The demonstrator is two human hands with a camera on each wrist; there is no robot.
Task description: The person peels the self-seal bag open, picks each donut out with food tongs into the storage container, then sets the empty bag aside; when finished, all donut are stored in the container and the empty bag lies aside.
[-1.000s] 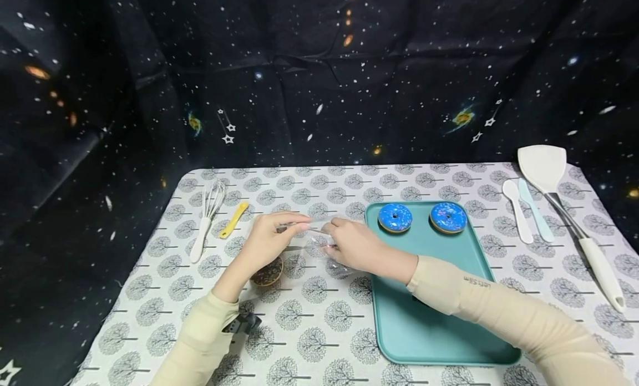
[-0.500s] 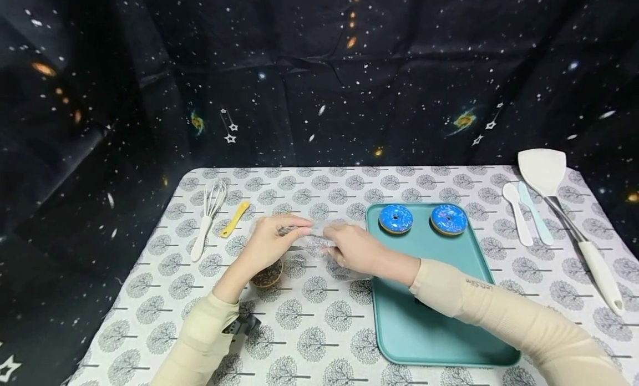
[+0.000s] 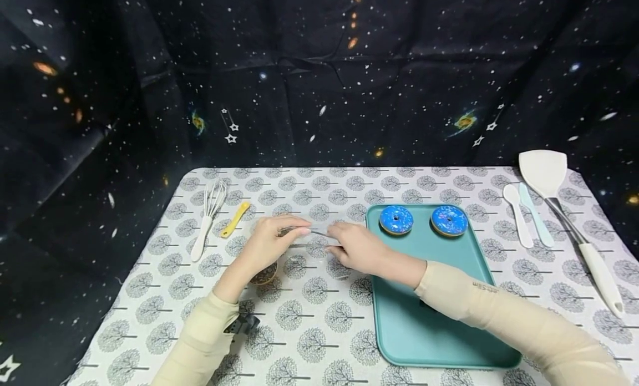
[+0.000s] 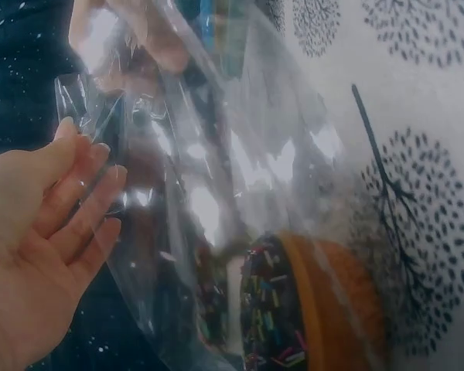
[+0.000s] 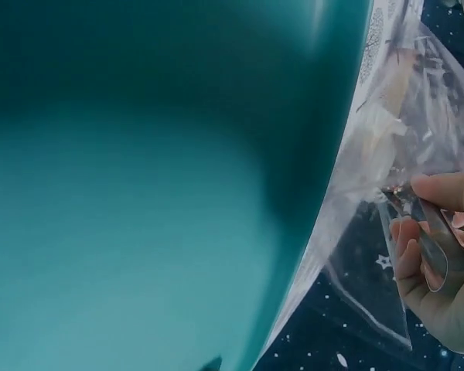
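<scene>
A clear plastic bag (image 4: 205, 201) is stretched between my two hands above the cloth. My left hand (image 3: 269, 239) pinches its edge between thumb and fingers on one side. On the other side my right hand (image 3: 361, 247) grips the clear film, and a folded strip of it (image 5: 435, 251) shows at the fingers in the right wrist view. Below my left wrist is a chocolate doughnut with coloured sprinkles (image 3: 264, 273), partly hidden by the hand. The left wrist view shows this doughnut (image 4: 271, 309) through the film; I cannot tell whether it is inside the bag.
A teal tray (image 3: 449, 330) under my right forearm bears two blue doughnuts (image 3: 396, 220) at its far end. To the left lie a whisk (image 3: 207, 222) and a yellow utensil (image 3: 234, 219). A white spoon (image 3: 519, 217), pale blue utensil (image 3: 536, 217) and white spatula (image 3: 569, 208) lie right.
My right hand has shifted slightly to the right, still gripping the film. The left hand stays almost in place. Slightly less of the chocolate doughnut shows beside the left wrist.
</scene>
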